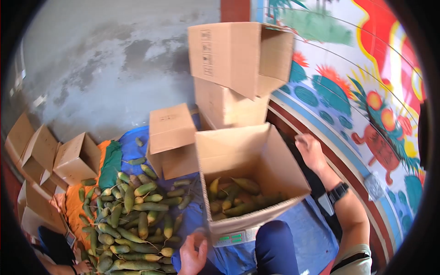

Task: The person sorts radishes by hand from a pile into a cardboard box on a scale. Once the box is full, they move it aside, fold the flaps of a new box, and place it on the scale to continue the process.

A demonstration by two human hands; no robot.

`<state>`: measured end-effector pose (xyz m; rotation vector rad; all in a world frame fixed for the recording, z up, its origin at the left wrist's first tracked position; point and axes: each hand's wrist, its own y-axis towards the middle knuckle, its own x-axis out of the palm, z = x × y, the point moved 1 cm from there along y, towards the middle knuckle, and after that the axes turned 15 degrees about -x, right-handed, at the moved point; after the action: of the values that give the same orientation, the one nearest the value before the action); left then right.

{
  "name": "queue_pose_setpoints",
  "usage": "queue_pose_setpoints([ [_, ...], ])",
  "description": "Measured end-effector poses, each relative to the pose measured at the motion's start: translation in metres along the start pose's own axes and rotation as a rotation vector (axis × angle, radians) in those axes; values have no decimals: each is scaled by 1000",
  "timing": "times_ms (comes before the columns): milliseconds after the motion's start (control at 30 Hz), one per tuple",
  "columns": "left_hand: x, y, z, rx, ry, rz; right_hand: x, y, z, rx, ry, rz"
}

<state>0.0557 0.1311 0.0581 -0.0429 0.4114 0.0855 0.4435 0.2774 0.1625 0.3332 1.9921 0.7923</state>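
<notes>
A cardboard box [275, 158] with its top open stands on a digital scale [234, 238]. Several green radishes [245, 184] lie inside it. My left hand [193, 253] is just in front of the box's near left corner, beside the radish pile [137, 215], with its fingers partly curled and nothing visible in them. To the right of the box, my right hand [310, 150] is raised with bent fingers; whether it pinches anything is too small to tell. A dark watch [338, 192] is on the right wrist.
Empty boxes [224, 55] are stacked behind the open box, and another box [172, 128] stands left of them. More boxes [78, 158] are at the far left. At the lower left, a co-worker's hand [83, 266] touches the pile's edge. A painted wall [339, 91] rises on the right.
</notes>
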Motion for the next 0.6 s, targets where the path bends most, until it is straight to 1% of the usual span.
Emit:
queue_pose_setpoints([
  [67, 13, 5, -34, -49, -112, -6, -34, -63, 3, 6, -149, -57],
  [133, 15, 4, -32, -11, -104, 17, -65, -135, 13, 115, -205, -85],
  [200, 19, 5, -38, 58, -36, 55, -101, -208, 18, 291, -319, -147],
  [267, 23, 5, -40, 86, -24, 63, -143, -288, 25, 447, -451, -144],
  [367, 26, 4, -31, 131, 67, 13, -214, -420, 22, 702, -769, -39],
  [400, 27, 4, -32, 165, 103, -5, -240, -466, 14, 783, -882, -9],
  [467, 31, 3, -28, 257, 130, -25, -289, -546, -21, 1031, -1123, -8],
  [500, 34, 4, -35, 225, 117, -27, -312, -586, -42, 1053, -1238, -5],
  [533, 34, 3, -33, 221, 190, -42, -333, -621, -67, 1166, -1270, -13],
  [600, 35, 2, -30, 331, 347, -19, -359, -674, -115, 1336, -1474, 21],
])
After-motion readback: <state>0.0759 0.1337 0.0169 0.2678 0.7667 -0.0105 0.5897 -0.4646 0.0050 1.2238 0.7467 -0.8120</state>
